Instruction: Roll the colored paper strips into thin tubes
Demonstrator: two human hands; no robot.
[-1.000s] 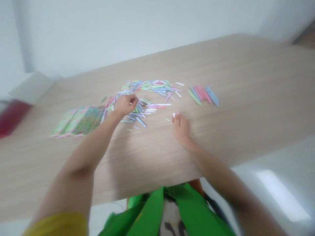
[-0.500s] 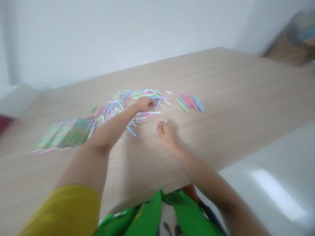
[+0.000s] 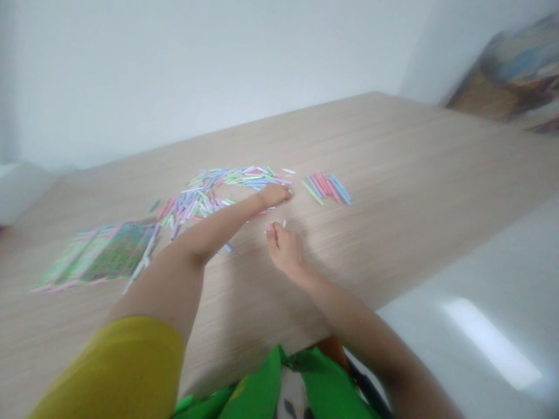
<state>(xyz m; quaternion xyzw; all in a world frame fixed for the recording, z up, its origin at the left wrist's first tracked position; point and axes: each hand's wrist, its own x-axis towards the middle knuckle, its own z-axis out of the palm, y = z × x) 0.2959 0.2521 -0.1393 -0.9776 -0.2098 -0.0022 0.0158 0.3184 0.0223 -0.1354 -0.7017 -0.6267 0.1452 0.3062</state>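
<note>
Thin pastel sticks point(image 3: 192, 203) in pink, blue, green, purple and white lie in a loose heap on the wooden table point(image 3: 393, 174). My left hand point(image 3: 277, 195) is closed at the heap's right edge, low over a few sticks. Its fingertips are blurred, so what they pinch is unclear. Nearer to me, my right hand point(image 3: 285, 247) is closed, with a short white stick point(image 3: 284, 223) poking out past its fingers. Right of my left hand, a small row of sticks point(image 3: 326, 188) lies side by side, green, blue and pink.
At the left lie flat green and pink patterned packets point(image 3: 100, 253), with purple and white sticks along their right side. A pale wall point(image 3: 218, 70) rises behind the table. Blurred colourful items point(image 3: 515, 70) stand at the far right, and pale floor shows beyond the right table edge.
My left hand has moved right along the heap to its edge. My right hand stays closed near the same spot. The whole view has shifted slightly.
</note>
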